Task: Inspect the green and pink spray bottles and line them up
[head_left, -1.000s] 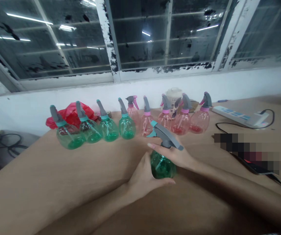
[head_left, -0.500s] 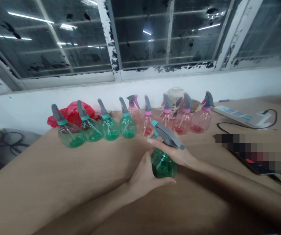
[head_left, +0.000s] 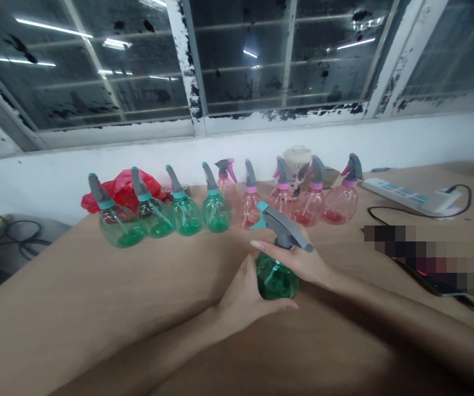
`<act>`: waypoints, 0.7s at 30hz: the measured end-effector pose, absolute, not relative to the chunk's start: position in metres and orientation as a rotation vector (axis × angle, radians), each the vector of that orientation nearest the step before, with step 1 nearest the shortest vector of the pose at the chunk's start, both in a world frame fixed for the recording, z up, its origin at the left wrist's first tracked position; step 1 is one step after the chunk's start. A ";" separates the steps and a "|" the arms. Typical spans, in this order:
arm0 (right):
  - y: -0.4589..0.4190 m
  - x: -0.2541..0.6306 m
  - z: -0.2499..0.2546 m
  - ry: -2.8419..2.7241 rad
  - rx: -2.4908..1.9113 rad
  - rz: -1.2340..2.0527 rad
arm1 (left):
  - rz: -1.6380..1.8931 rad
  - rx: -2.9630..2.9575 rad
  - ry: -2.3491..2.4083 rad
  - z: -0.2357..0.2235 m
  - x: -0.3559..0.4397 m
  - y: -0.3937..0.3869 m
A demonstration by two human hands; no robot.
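Observation:
A green spray bottle with a grey and teal spray head is between my two hands above the table. My left hand is wrapped round the bottle's body, thumb along the near side. My right hand grips the neck just under the spray head, its index finger stretched leftward below the teal trigger. The collar is hidden behind that hand. Beyond stand several more green spray bottles in a row at left, and several pink spray bottles at right.
On the table, a red plastic bag lies behind the green bottles. A white lidded container stands behind the pink ones. At right are a power strip with a black cable and a phone. Windows rise behind.
My right fingers moved up to the trigger half a second ago and are now lower, at the neck, with the trigger uncovered. My left hand keeps its hold. The view has shifted slightly.

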State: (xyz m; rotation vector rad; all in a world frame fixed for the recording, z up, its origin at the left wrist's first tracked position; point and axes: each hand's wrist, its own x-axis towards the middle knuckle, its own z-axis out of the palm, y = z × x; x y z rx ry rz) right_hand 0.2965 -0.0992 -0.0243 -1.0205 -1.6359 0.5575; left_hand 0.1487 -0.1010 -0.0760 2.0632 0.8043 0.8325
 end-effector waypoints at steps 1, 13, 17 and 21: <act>-0.099 0.297 -0.025 -1.639 -1.018 0.559 | 0.825 2.061 0.807 -0.075 0.149 -0.101; -0.100 0.297 -0.023 -1.652 -1.014 0.606 | 0.787 2.058 0.858 -0.075 0.148 -0.102; -0.100 0.296 -0.022 -1.637 -1.030 0.623 | 0.794 2.063 0.821 -0.073 0.148 -0.102; -0.099 0.294 -0.019 -1.649 -1.019 0.706 | 0.822 2.077 0.794 -0.070 0.148 -0.103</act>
